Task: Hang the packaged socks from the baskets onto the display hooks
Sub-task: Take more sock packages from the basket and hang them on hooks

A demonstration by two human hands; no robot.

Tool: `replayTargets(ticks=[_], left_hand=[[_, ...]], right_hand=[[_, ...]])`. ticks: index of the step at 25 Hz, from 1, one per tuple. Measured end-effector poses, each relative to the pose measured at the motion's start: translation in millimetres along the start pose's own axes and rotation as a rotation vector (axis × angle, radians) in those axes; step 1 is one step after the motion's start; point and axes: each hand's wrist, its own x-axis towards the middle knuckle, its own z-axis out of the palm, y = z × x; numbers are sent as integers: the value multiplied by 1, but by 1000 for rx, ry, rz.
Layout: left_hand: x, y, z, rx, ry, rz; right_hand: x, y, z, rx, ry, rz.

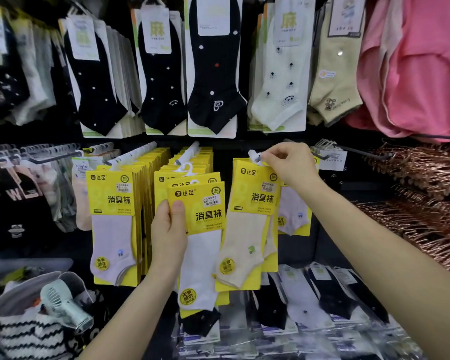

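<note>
SOCK WALL, MID-RESTOCK: Your right hand (287, 165) pinches the plastic hanger tab of a cream sock pack (247, 229) between thumb and curled fingers, right at the tip of a display hook (252, 154). The hook's prong runs out from the wall toward you. The pack hangs broadside with its long axis straight down, so the move ahead looks like a push directly away from you along the prong. Your fingers hide whether the tab is already threaded over the tip.

Your left hand (168, 229) grips a second pack (203, 224), white socks on a yellow card, with the thumb across the card's front. It is held upright below and to the left of that hook, in front of the crowded middle hook (190, 152). The right hand is the nearer of the two to the hook in use, and the left-hand pack would have to travel up and to the right to reach it. More packaged socks lie flat in a pile (309, 307) beneath your forearms.
</note>
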Motion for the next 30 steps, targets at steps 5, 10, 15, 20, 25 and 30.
replayTargets(ticks=[5,10,15,20,25,30], left_hand=[[0,3,-4,-4,-13,6],[-6,9,10,-50,-61,-15],[-13,15,32,-117,-122,-33],[-18,20,51,-157,-110,-77],[-21,18,57,-199,-100,-120],[-22,15,61,-166,-114,-150]], right_hand=[[10,3,2,-27,-104,117],[-7,-3,0,26,30,-1],[-57,-17,11,-99,-77,-309],[-61,-14,9,-266,-112,-270],[-61,-5,-1,13,-173,-39],[-56,-4,-9,216,-191,66]])
